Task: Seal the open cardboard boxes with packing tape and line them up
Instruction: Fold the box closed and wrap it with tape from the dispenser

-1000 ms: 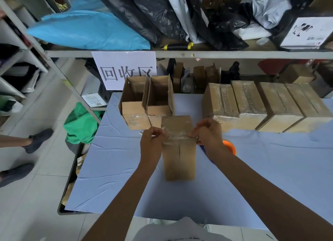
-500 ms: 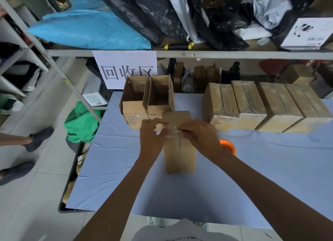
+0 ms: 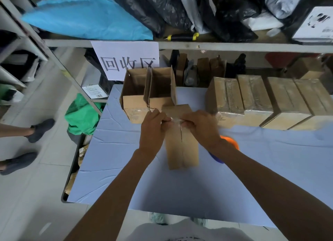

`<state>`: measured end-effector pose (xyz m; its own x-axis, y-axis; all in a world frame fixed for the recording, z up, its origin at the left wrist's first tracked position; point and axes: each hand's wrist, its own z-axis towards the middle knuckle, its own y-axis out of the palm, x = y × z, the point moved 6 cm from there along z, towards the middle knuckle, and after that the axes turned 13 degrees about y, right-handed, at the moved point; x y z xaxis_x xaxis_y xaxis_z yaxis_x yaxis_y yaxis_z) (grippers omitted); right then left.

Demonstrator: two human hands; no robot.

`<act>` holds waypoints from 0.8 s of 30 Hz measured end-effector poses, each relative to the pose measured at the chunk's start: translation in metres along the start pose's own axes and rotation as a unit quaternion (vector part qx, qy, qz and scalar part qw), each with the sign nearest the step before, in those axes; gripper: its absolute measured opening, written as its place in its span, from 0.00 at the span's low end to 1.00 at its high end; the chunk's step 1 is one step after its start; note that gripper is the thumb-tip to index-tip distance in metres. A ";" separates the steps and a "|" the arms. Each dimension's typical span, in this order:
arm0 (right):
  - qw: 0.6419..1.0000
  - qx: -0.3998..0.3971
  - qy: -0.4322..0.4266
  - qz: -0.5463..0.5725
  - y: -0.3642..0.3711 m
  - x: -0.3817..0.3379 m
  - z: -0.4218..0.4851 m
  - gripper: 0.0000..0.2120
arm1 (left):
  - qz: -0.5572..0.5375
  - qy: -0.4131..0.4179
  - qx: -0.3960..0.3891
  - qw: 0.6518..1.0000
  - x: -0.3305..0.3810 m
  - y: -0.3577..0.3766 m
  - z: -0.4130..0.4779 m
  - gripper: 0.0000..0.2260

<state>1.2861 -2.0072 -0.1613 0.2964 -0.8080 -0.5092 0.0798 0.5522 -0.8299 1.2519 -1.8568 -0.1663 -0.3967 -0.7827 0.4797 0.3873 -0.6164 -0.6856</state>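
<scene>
Box (image 3: 182, 150): shut, on our blue surface (image 3: 126, 168).
Left hand (image 3: 153, 130): fingers pinch clear tape (image 3: 173, 120) over box.
Right hand (image 3: 202, 127): fingers pinch tape too.

The table (image 3: 126, 168) carries seven cardboard boxes: four taped boxes (image 3: 252, 96) in a row at the right, two open boxes (image 3: 149, 89) side by side at the back left, and one closed box (image 3: 182, 150) under two hands (image 3: 153, 130).
</scene>
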 end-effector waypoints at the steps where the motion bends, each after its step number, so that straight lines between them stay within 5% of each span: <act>1: 1.000 -0.001 0.009 -0.012 0.001 -0.001 0.003 0.05 | 0.003 -0.003 0.002 1.000 0.000 0.001 0.001 0.02; 9: 0.999 -0.034 -0.002 -0.012 -0.003 -0.002 0.010 0.07 | -0.066 -0.030 0.037 0.997 -0.007 -0.001 0.003 0.01; 13: 1.000 -0.014 -0.019 -0.017 -0.009 -0.001 0.005 0.07 | -0.276 -0.184 0.053 0.942 -0.025 0.003 -0.009 0.26; 15: 1.000 -0.011 0.004 -0.003 -0.013 0.006 0.007 0.07 | -0.256 -0.231 -0.021 0.938 -0.034 0.008 -0.014 0.31; 18: 0.997 0.010 0.058 0.042 -0.022 0.020 0.016 0.07 | -0.292 -0.266 -0.184 0.900 -0.036 0.024 -0.028 0.24; 20: 0.993 0.009 0.095 0.062 -0.024 0.027 0.020 0.07 | -0.321 -0.272 -0.205 0.884 -0.037 0.028 -0.034 0.16; 24: 0.989 -0.023 0.127 0.077 -0.022 0.038 0.020 0.08 | -0.266 -0.256 -0.218 0.903 -0.036 0.028 -0.034 0.04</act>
<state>1.3150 -2.0460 -0.1577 0.0535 -0.7435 -0.6666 0.0067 0.6678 -0.7443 1.2487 -1.8426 -0.2211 0.0490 -0.3910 0.9191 -0.1538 -0.9122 -0.3798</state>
